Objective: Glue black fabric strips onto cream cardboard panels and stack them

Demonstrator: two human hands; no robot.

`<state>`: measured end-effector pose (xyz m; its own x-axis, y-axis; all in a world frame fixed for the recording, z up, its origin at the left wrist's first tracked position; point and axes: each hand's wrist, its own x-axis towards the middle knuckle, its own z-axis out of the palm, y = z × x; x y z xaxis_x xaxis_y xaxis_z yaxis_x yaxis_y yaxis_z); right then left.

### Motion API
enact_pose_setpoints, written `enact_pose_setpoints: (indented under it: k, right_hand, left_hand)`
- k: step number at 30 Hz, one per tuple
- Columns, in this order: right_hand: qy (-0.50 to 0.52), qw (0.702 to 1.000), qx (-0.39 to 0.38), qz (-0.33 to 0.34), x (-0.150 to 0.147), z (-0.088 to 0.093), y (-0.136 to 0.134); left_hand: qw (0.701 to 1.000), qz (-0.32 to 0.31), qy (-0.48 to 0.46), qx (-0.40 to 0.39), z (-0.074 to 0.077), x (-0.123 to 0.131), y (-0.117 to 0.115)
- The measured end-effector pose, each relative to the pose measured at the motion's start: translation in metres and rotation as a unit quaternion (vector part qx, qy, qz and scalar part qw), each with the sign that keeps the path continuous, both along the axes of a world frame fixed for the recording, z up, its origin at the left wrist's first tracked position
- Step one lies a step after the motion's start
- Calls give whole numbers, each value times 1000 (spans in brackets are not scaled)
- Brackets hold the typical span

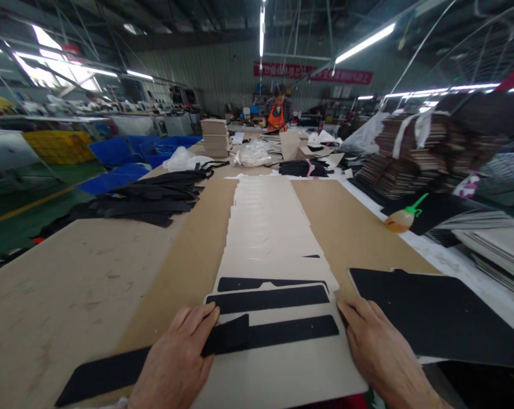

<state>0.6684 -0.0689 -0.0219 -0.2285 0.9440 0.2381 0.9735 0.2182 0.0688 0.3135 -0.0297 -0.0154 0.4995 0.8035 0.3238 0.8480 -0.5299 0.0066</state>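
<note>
On the long brown workshop surface (69,295) a black fabric strip (282,332) lies across a pale card sheet (282,378). The left hand (175,360) presses flat, spread fingers (197,318) on its left end, and the right hand (380,352) does the same at its right end. I judge this a smoothing step, calling next for square alignment.

Matt black fabric strips (278,331) are lying on smooth pale card sheets (274,238); the counter (69,284) is showing scuffed brown board.
</note>
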Motion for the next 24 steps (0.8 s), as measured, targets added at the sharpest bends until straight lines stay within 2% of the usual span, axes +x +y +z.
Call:
enact_pose_setpoints:
  k: [4,10,17,20,24]
  right_hand:
    - [119,992,25,-13,-5,-4,-21]
    - [339,935,-15,-109,-18,3,-27]
    - [412,900,-10,-143,-24,8,-37]
    - [494,851,-9,-178,-29,6,-41]
    - [608,761,-50,-220,-30,3,-42]
  left_hand:
    - [999,-3,-27,32,-6,-5,3]
    - [997,-24,-35,71,-11,-10,7]
    - [994,-37,-32,95,-11,-9,8]
    - [994,-39,-24,96,-11,-10,9]
    - [993,-54,-17,100,-12,-11,10]
